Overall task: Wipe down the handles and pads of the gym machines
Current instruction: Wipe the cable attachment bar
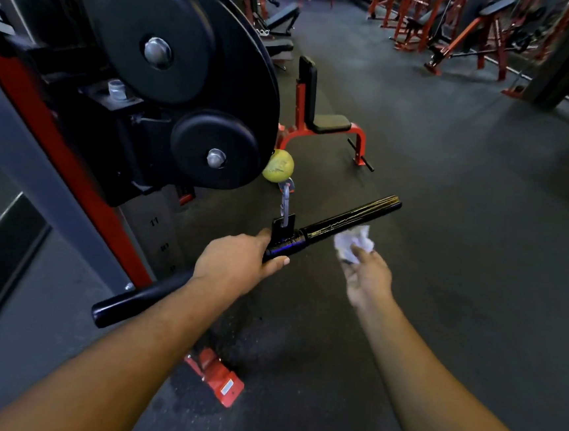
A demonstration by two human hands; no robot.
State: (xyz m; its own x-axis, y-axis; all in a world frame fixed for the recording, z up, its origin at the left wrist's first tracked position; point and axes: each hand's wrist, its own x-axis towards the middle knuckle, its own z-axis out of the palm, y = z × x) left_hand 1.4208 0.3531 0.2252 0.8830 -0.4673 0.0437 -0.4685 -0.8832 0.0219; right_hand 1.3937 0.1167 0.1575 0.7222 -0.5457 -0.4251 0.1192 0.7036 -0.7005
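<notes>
A straight black cable bar [341, 222] hangs from a silver carabiner [286, 203] under a yellow-green ball stop [278, 166]. My left hand [237, 262] grips the bar just left of its centre bracket. The bar's left end [131, 303] shows below my left forearm. My right hand [367, 277] holds a crumpled white cloth [354, 242] just below the right half of the bar. The hand and cloth are blurred, and I cannot tell whether the cloth touches the bar.
Black pulley wheels [175, 37] and a red-and-grey machine frame [42, 132] stand close on the left. A red seat with black pads [322, 122] is ahead on the dark rubber floor. A red foot bracket [217, 378] lies below. More red machines [464, 35] stand far back.
</notes>
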